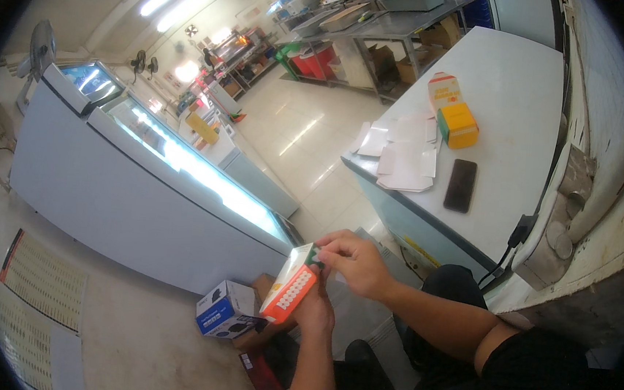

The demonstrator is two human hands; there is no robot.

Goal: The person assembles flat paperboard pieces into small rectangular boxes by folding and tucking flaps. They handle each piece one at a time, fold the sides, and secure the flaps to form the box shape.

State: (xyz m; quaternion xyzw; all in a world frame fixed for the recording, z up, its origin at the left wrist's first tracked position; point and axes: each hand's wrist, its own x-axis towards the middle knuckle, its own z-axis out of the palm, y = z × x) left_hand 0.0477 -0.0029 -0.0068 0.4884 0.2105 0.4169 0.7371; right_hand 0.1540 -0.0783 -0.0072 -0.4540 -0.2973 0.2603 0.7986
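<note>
A small orange, white and green carton [291, 289] is held up tilted in front of me, over my lap. My left hand [316, 307] is wrapped round it from below and on its right side. The fingers of my right hand [356, 263] are bent and pressed together at the carton's green upper end, pinching its edge or flap. That spot is partly hidden by the fingers. On the white counter to the right are a yellow and green box [458, 125], an orange and white carton [445, 90] and several flat white cardboard pieces [408, 158].
A black phone [461, 186] lies on the white counter [509, 115]. A blue and white box [227, 309] stands below left, beside a lit display fridge [150, 204]. Farther back are a metal work table [413, 27], red bins [315, 62] and tiled floor [288, 123].
</note>
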